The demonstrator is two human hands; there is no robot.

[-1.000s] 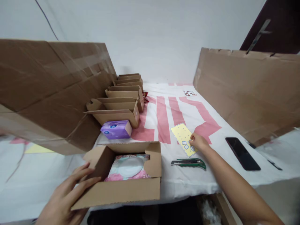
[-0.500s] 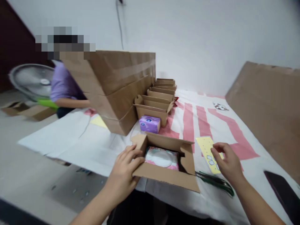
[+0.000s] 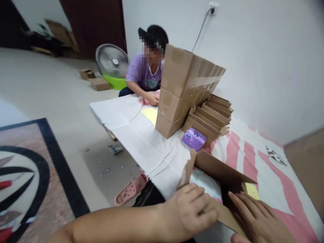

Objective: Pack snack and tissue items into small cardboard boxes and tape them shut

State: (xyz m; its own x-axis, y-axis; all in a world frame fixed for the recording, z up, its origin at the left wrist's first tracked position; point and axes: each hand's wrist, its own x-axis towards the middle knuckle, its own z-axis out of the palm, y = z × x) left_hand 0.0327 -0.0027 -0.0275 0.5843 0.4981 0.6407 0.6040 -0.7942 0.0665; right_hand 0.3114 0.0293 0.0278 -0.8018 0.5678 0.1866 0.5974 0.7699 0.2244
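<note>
An open cardboard box [image 3: 220, 168] lies at the table's near edge, with a white and pink pack [image 3: 206, 182] inside. My left hand [image 3: 188, 211] is closed on the near left side of the box, its fingers curled over the edge. At the box's right end, my right hand [image 3: 260, 214] has its fingers stretched out against the flap. Behind the box sits a purple pack [image 3: 194, 138]. Part of a yellow sheet [image 3: 252, 191] shows just beyond my right hand.
Stacked closed boxes [image 3: 174, 91] stand mid-table beside a row of open boxes [image 3: 210, 116]. A person in purple [image 3: 145, 72] sits behind the stack, near a fan [image 3: 112, 60]. A large cardboard piece [image 3: 307, 162] is at the right. A pink shoe [image 3: 129, 192] lies on the floor.
The view has swung left, bringing more floor and the person into sight. My right hand has moved from above the yellow sheet to the box's right end. My left hand stays on the box.
</note>
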